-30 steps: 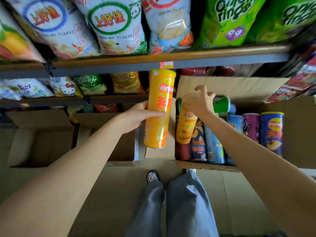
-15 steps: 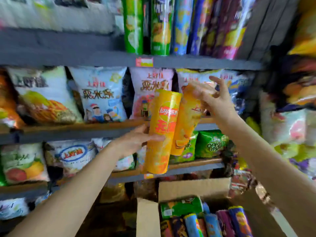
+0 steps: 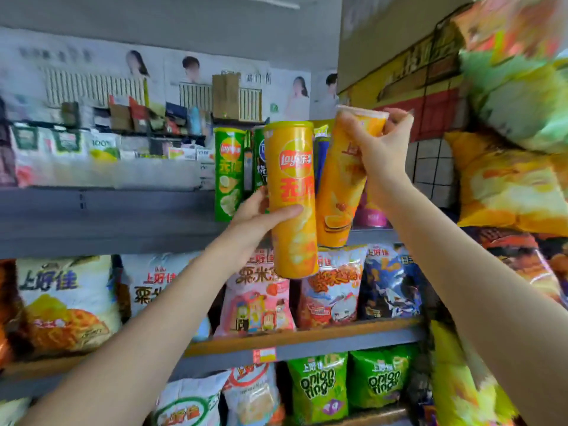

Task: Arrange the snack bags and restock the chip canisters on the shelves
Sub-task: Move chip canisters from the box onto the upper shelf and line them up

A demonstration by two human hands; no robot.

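The left hand (image 3: 261,216) has its grip wrapped round the lower half of a yellow Lay's canister (image 3: 292,198), thumb across the front and fingers behind, so the tube stands nearly upright at the centre of the frame. The right hand (image 3: 376,152) closes its grip on the top of a second orange canister (image 3: 338,192), fingers curled over the lidded end, and that tube hangs tilted, its base swinging toward the lower left until it sits just beside the first, perhaps touching it.

Holding one low and one by the top looks deliberate: the low hold steadies a tall tube for setting it down on its base, while the top hold lets the other be lowered into a narrow gap from above.

Both canisters are raised in front of the upper grey shelf (image 3: 107,222), whose lip runs across the middle left of the frame. A green canister (image 3: 229,173) and darker ones already stand there behind them, so this row is probably the destination, with the yellow pair to go alongside. Whether space remains behind the hands is hidden.

Below, on the wooden-edged shelf (image 3: 307,336), snack bags (image 3: 333,287) stand upright and face out, labels readable; onion ring bags (image 3: 319,385) fill the shelf lower down.
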